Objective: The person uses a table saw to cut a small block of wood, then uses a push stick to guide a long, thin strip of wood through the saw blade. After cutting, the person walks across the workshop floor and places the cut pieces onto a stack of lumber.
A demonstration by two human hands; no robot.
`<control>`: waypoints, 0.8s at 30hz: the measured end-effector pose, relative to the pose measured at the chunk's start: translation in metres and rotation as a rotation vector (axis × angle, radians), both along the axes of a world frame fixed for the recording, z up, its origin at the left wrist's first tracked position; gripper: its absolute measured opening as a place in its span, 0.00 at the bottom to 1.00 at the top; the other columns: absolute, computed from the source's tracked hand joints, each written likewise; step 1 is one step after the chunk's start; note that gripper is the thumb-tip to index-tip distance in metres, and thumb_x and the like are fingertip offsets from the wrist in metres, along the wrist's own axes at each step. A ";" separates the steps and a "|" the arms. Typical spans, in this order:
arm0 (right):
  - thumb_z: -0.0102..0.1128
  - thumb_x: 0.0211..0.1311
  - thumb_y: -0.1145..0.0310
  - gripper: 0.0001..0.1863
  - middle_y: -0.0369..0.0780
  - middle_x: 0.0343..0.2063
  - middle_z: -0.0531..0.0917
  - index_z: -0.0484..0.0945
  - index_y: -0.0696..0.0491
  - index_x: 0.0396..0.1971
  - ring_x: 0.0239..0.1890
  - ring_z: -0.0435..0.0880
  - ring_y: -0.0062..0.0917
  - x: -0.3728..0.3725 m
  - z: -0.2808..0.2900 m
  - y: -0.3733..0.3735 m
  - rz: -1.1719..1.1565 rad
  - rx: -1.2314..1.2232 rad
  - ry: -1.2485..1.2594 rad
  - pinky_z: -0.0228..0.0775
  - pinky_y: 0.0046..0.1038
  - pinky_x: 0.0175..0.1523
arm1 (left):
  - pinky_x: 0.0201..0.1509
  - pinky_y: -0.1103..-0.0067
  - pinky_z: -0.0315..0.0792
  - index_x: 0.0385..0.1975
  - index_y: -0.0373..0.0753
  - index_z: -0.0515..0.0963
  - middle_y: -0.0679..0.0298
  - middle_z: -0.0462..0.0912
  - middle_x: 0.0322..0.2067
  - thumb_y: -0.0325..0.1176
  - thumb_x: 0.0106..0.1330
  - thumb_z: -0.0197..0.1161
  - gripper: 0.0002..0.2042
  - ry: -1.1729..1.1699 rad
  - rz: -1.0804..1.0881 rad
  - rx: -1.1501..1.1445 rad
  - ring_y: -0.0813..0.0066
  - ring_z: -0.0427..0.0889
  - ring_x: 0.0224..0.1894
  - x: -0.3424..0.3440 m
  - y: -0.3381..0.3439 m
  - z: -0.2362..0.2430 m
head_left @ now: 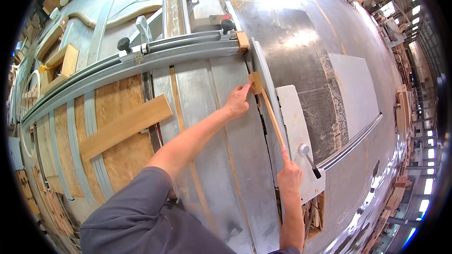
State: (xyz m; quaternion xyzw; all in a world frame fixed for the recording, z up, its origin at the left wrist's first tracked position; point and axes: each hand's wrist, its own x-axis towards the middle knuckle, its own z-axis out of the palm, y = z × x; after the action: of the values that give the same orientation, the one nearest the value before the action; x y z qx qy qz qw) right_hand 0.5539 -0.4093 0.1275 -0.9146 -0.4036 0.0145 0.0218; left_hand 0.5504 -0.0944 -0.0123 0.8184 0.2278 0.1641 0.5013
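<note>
1. Workshop with high windows along the right rim of the frame; a machine with a grey metal table (pixel 202 94) fills the centre.
2. Wooden stick, one (pixel 273 120): right of centre, slanting beside the pale rail (pixel 262 66), its upper end at the small block. Judged light and stiff, thin enough to snap if bent; best taken by its lower end.
3. Small wooden block, one (pixel 255 83): just above centre, beside the same rail. Judged light, hard and fairly smooth; best taken by its left edge.
4. Right hand, one (pixel 290 178): your fingers curl round the stick's lower end, index stretched along it.
5. Left hand, one (pixel 237 103): your fingers are part-extended, fingertips at the block's left edge; you cannot tell from this view whether they pinch it or only press.
6. Loose board, one (pixel 126 127): left of centre, lying aslant, well apart from both your hands. Judged stiff and heavier than the stick; best taken near mid-length.
7. Long metal fence, one (pixel 188 49): across the upper left, bearing two black knobs (pixel 124 43).
8. Pale plate, one (pixel 294 127): right of your stick, with one black-handled lever (pixel 316 174).
</note>
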 end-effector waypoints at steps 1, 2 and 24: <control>0.56 0.46 0.85 0.43 0.46 0.17 0.76 0.73 0.43 0.68 0.19 0.79 0.43 0.000 0.000 0.001 0.002 -0.002 -0.001 0.73 0.44 0.27 | 0.63 0.62 0.70 0.72 0.39 0.60 0.43 0.74 0.54 0.19 0.51 0.50 0.40 -0.004 0.004 0.006 0.43 0.73 0.57 0.000 0.001 -0.001; 0.57 0.46 0.85 0.43 0.46 0.17 0.76 0.73 0.43 0.68 0.19 0.80 0.43 0.001 0.000 0.002 0.005 0.004 -0.001 0.73 0.44 0.27 | 0.63 0.62 0.70 0.72 0.39 0.60 0.43 0.74 0.54 0.19 0.51 0.50 0.40 -0.008 0.009 0.013 0.43 0.73 0.57 0.001 0.001 -0.002; 0.56 0.48 0.83 0.41 0.47 0.20 0.79 0.73 0.42 0.68 0.21 0.82 0.45 0.012 -0.005 0.009 0.004 -0.019 0.035 0.75 0.45 0.30 | 0.66 0.63 0.68 0.71 0.36 0.61 0.43 0.74 0.55 0.18 0.51 0.50 0.39 0.003 -0.013 0.008 0.43 0.72 0.60 0.002 0.014 -0.003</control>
State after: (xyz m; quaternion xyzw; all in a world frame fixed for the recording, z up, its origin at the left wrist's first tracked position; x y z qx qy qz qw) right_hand 0.5662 -0.4003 0.1229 -0.9134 -0.4050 0.0345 0.0201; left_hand 0.5520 -0.0807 -0.0151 0.8222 0.2226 0.1607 0.4987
